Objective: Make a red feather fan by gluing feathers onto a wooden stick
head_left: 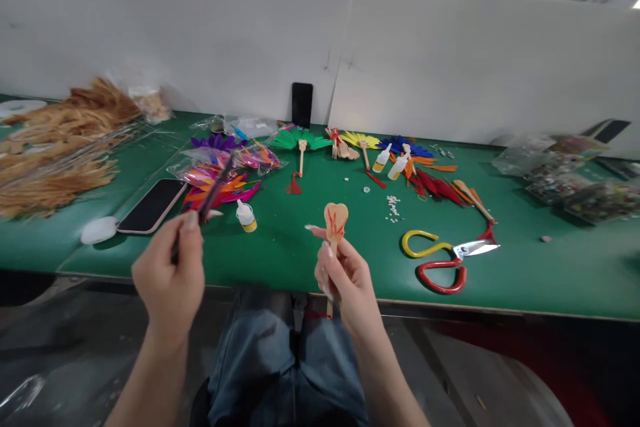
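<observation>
My left hand (173, 273) is raised over the table's front edge, its fingers closed on a slim, dark, pointed thing (219, 188). Motion blur hides its exact kind. In my right hand (347, 273) is a small wooden fan handle (337, 215), held upright by its stem. Its rounded, heart-like head faces me and bears red streaks. A bit of red tassel shows below that hand. Between my hands and further back stands a small white glue bottle (247, 216). To the right lie scissors (453, 260) with one yellow and one red handle loop, blades apart.
Several feather fans, including a green one (302, 140), line the back of the green table (550, 273). Two glue bottles (382, 159) lie near small white beads (393, 208). Left are a phone (153, 205) and tan fibre bundles (65, 147); bagged beads (575, 190) sit right.
</observation>
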Motion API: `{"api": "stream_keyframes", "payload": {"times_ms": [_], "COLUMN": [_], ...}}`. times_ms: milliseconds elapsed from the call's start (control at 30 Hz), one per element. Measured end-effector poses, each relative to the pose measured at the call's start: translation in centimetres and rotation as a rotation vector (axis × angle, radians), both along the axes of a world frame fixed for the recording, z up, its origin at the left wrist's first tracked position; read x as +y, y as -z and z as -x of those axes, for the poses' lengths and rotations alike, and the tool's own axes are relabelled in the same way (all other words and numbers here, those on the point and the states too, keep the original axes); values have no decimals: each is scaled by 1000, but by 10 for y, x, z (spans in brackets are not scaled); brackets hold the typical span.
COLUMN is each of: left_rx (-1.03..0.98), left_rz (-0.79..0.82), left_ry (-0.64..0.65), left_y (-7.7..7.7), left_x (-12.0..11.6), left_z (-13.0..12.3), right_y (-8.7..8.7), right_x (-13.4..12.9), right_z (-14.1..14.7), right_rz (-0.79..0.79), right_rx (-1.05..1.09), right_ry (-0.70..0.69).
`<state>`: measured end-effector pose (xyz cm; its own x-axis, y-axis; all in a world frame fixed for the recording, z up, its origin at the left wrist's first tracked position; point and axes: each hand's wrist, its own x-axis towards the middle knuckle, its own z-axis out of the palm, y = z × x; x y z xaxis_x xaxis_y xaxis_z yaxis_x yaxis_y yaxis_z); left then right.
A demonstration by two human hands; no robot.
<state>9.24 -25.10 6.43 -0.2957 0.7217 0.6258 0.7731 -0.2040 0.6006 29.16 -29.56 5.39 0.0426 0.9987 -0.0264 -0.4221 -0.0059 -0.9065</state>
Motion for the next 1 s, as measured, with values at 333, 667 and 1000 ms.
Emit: {"api": "stream_keyframes", "payload": {"times_ms": [333, 667, 1000], "left_rx": [413, 417, 254], "left_rz": [291, 52, 446], "left_ry": [76, -10, 843], "left_y": [84, 54, -4], "left_x": [43, 41, 0], "left_z": [79, 52, -63], "right_y": [6, 12, 30], "right_x": [3, 5, 0], "right_z": [-5, -4, 5], "right_rz": [42, 37, -44], "right_rx": [68, -55, -292], "right_ry": [-128, -58, -12]}}
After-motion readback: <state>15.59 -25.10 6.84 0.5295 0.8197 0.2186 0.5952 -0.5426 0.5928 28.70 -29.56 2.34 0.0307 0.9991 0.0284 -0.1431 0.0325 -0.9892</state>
